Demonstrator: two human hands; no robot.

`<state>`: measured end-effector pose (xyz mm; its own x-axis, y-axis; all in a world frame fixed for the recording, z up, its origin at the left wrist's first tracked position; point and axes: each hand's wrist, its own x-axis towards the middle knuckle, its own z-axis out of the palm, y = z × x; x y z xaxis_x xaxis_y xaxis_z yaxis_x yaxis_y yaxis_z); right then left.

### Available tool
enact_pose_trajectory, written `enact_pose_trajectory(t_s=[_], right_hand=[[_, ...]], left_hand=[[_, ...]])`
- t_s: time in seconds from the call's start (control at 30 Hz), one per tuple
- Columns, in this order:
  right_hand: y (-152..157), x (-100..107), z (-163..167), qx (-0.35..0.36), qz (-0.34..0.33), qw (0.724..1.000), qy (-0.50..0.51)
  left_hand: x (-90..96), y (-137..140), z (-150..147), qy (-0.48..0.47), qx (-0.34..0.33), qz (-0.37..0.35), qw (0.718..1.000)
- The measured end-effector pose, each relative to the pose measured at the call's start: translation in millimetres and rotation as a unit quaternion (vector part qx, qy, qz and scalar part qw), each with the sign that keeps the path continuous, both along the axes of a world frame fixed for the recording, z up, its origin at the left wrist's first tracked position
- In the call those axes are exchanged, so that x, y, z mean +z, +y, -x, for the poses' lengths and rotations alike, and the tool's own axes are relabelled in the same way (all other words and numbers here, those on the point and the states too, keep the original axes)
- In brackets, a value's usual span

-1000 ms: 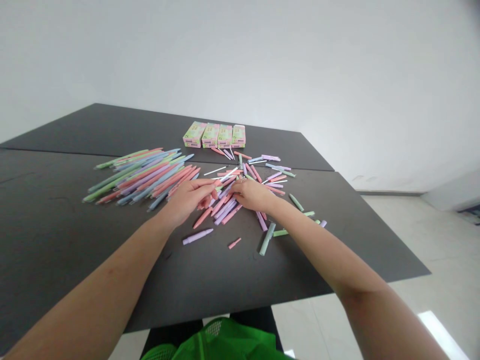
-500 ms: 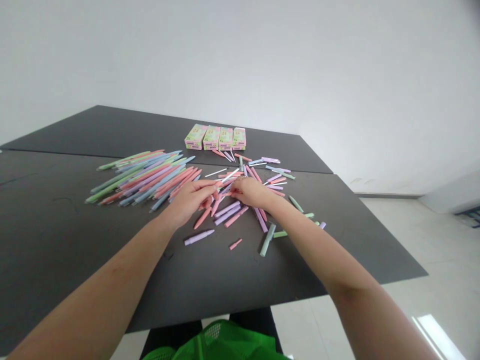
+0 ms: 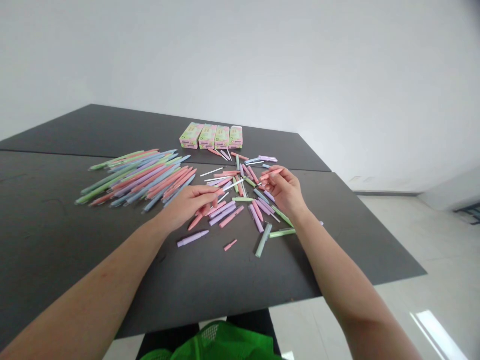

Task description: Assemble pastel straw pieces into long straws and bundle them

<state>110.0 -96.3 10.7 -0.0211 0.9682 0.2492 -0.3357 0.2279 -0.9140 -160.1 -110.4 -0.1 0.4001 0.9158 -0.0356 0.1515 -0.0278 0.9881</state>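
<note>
My left hand (image 3: 189,204) is closed in a pinch on a coral pen part with a white refill (image 3: 234,184) sticking out to the right. Higher up on the right, my right hand (image 3: 288,192) grips a coral pen barrel (image 3: 271,174) between thumb and fingers, apart from the left hand's piece. Loose pen parts in coral, purple, green and blue lie scattered beneath and between the hands, among them a purple barrel (image 3: 192,238), a small coral piece (image 3: 230,245) and a grey-green barrel (image 3: 263,241). White refills (image 3: 213,171) lie among them.
A large heap of whole pens (image 3: 135,180) in mixed colours lies left of the hands. Several small green and pink boxes (image 3: 207,136) stand in a row at the back. The dark table (image 3: 210,285) has a seam across it, and a white wall stands behind.
My right hand has lifted away from the pile to the right, now with a coral barrel showing in it. The left hand has shifted slightly left and down, still holding the part with the refill.
</note>
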Motion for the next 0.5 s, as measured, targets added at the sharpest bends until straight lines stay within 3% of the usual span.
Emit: enact_pose_trajectory(t_s=[0.5], right_hand=[[-13.0, 11.5, 7.4, 0.037, -0.028, 0.998, -0.031]], left_hand=[[6.9, -8.6, -4.3, -0.004, -0.029, 0.046, 0.999]])
